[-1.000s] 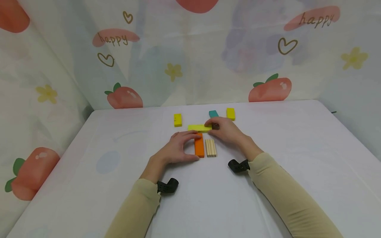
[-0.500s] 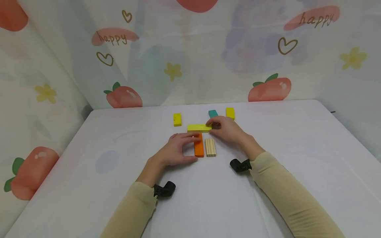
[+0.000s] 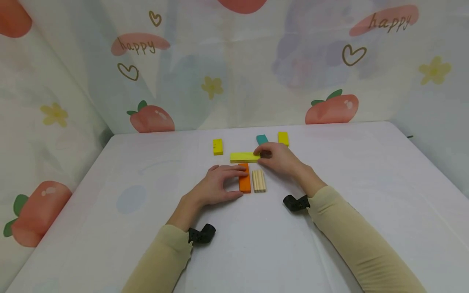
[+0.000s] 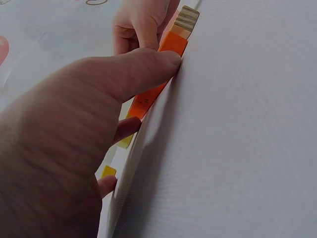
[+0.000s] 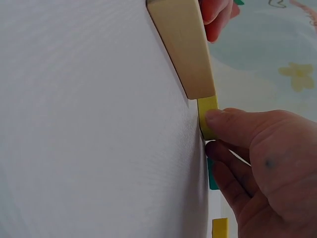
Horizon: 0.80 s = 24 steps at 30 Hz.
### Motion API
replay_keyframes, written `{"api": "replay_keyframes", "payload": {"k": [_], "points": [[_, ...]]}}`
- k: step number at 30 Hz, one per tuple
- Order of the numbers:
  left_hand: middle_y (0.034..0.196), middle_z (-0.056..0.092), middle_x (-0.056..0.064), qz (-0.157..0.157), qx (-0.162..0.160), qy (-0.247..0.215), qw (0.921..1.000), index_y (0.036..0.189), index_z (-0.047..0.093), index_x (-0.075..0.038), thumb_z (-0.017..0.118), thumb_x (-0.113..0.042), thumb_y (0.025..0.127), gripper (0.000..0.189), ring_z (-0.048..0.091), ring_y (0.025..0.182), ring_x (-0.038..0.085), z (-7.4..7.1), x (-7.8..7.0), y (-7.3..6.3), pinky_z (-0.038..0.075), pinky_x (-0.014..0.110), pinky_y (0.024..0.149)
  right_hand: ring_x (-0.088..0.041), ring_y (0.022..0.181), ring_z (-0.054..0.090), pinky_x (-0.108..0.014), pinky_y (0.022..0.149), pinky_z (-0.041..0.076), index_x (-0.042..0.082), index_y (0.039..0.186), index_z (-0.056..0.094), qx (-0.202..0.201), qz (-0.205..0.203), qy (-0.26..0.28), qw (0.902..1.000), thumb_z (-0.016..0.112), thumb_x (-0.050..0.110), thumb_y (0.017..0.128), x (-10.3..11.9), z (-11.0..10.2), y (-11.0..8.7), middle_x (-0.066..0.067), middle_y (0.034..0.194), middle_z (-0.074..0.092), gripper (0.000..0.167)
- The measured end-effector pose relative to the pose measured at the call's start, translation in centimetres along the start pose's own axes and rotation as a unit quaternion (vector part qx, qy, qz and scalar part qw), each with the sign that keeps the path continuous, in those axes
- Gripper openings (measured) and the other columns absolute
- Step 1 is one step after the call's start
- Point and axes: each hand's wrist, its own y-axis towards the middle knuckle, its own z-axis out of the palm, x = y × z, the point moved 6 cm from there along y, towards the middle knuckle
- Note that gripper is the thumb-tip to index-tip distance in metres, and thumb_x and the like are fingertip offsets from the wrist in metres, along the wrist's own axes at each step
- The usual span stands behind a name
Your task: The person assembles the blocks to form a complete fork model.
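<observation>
In the head view, my left hand (image 3: 220, 185) curves round an orange block (image 3: 244, 181), with the thumb at its near end and fingertips over its far part. The left wrist view shows that thumb (image 4: 143, 72) lying across the block's side. My right hand (image 3: 280, 158) pinches the right end of a long yellow block (image 3: 243, 157), which lies crosswise just beyond the orange one. In the right wrist view the thumb presses on the yellow block's end (image 5: 208, 119). A pale grooved wooden block (image 3: 259, 181) lies just right of the orange block, untouched by either hand.
Behind the right hand lies a teal block (image 3: 261, 139), partly hidden. A short yellow block (image 3: 283, 138) stands to its right, another yellow block (image 3: 218, 147) farther left. All rest on a white-covered table (image 3: 249, 252) with a patterned cloth backdrop (image 3: 234, 61) behind.
My left hand has shifted slightly left, its thumb drawing back a little along the orange block's near end. The right hand has shifted slightly right. The blocks stay in place.
</observation>
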Motion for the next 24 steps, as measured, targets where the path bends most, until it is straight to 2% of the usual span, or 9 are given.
{"api": "replay_keyframes", "payload": {"k": [24], "points": [[0.151, 0.055, -0.006, -0.012, 0.012, 0.008, 0.9998, 0.141, 0.064, -0.022, 0.076, -0.031, 0.093, 0.051, 0.044, 0.143, 0.018, 0.17, -0.36, 0.48, 0.017, 0.061, 0.121, -0.030, 0.117, 0.060, -0.048, 0.110, 0.046, 0.005, 0.125, 0.068, 0.005, -0.004, 0.001, 1.0000, 0.069, 0.008, 0.097, 0.25, 0.05, 0.02, -0.014, 0.127, 0.068, 0.029]]}}
